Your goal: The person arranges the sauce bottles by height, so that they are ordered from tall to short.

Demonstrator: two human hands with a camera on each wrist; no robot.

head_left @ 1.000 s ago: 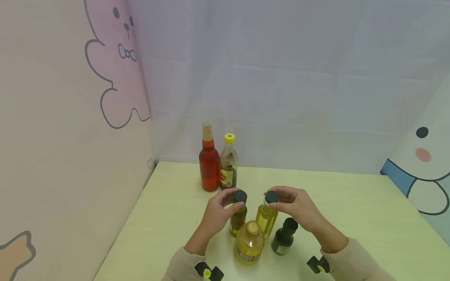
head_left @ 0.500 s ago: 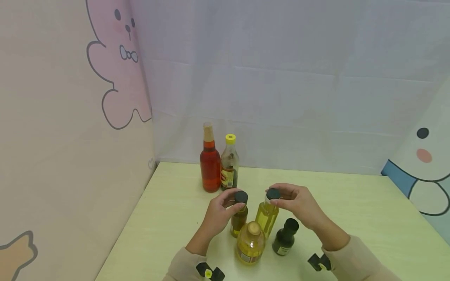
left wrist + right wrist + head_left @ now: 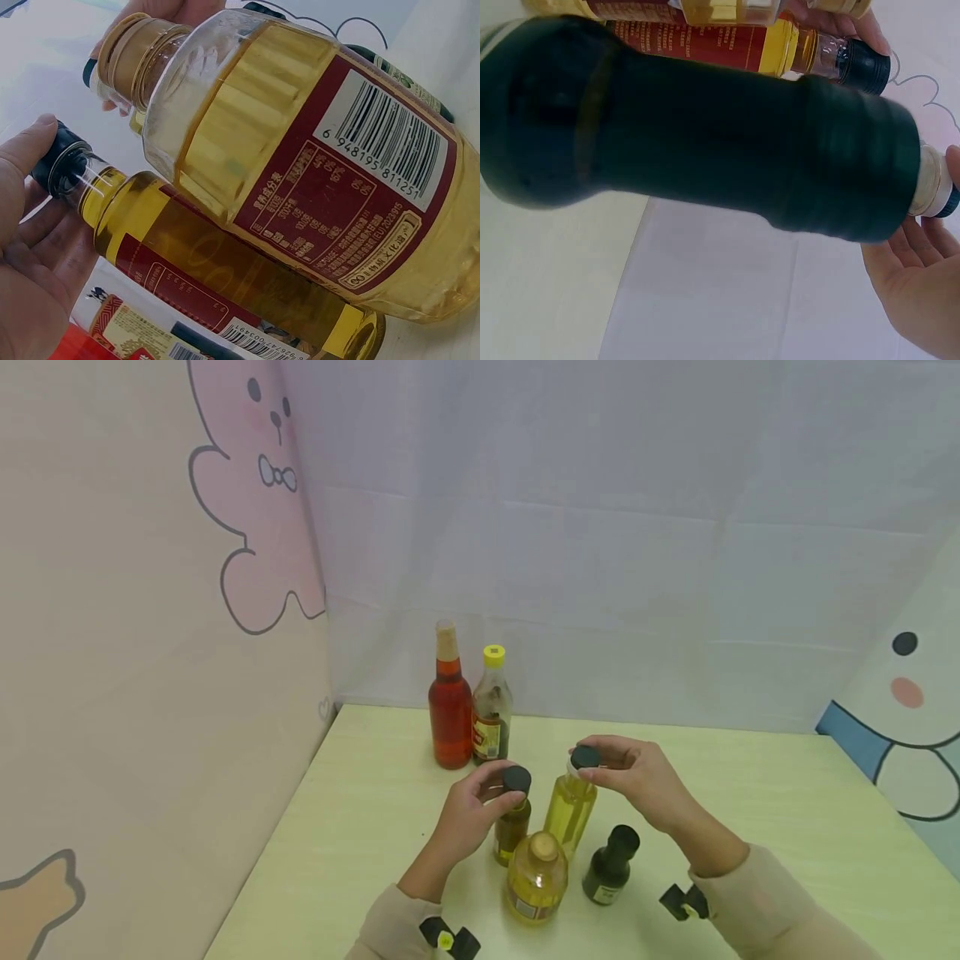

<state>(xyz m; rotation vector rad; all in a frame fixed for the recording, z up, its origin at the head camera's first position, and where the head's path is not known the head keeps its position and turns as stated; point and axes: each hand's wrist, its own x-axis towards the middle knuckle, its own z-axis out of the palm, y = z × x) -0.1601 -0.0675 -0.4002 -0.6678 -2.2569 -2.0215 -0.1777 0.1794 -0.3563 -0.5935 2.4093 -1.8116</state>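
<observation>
In the head view my left hand [image 3: 467,814] pinches the black cap [image 3: 516,779] of a small bottle of dark yellow oil [image 3: 512,835]. My right hand [image 3: 637,777] holds the dark cap [image 3: 585,757] of a taller, paler oil bottle [image 3: 572,810], tilted slightly; whether its base touches the table is hidden. Directly in front of both stands a rounded oil bottle with a tan cap [image 3: 536,885]; its barcode label [image 3: 375,142] fills much of the left wrist view. A small dark green bottle [image 3: 611,867] stands below my right wrist and blocks much of the right wrist view.
A red-liquid bottle [image 3: 451,718] and a yellow-capped sauce bottle [image 3: 492,714] stand side by side at the back. The pale table [image 3: 360,810] meets a cartoon-printed wall [image 3: 150,693] on the left and a white curtain [image 3: 600,568] behind.
My right hand and the pale oil bottle have moved up in the head view, away from the rounded bottle. My left hand keeps its pinch on the black cap, almost still.
</observation>
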